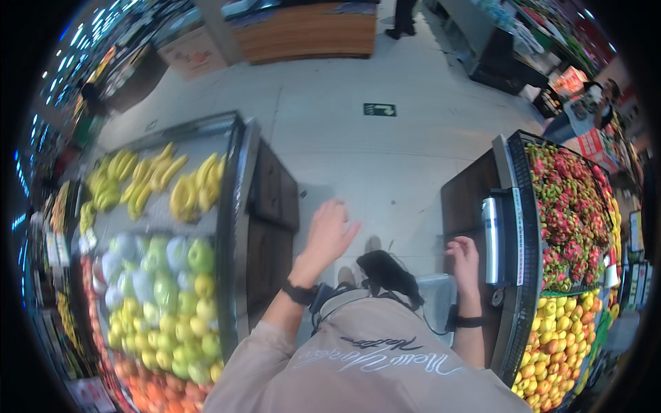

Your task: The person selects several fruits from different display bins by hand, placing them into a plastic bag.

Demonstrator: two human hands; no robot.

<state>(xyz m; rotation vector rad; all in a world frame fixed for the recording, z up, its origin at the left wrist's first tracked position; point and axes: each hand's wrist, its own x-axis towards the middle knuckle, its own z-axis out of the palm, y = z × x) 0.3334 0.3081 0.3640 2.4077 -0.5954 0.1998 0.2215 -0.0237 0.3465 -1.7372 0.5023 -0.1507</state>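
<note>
My left hand (329, 231) hangs over the tiled aisle floor, empty, with the thumb apart from the other fingers. Lower right, my right hand (464, 258) is beside the dark stand and near a roll of clear plastic bags (490, 235) mounted on its side. Its fingers are slightly curled with nothing visible in them, and it appears apart from the roll. Between my arms a black bag or cloth item (390, 273) hangs at my waist. Partly hidden behind it is a translucent plastic basket (436, 291).
Left stand holds bananas (184, 196), green and yellow apples or pears (165, 291) and reddish fruit (160, 387). Dragon fruit (565, 217) fills a black crate on the right, above yellow-red apples (555, 340). A wooden counter (304, 33) and a person's legs (404, 18) are ahead; another person (578, 111) is at right.
</note>
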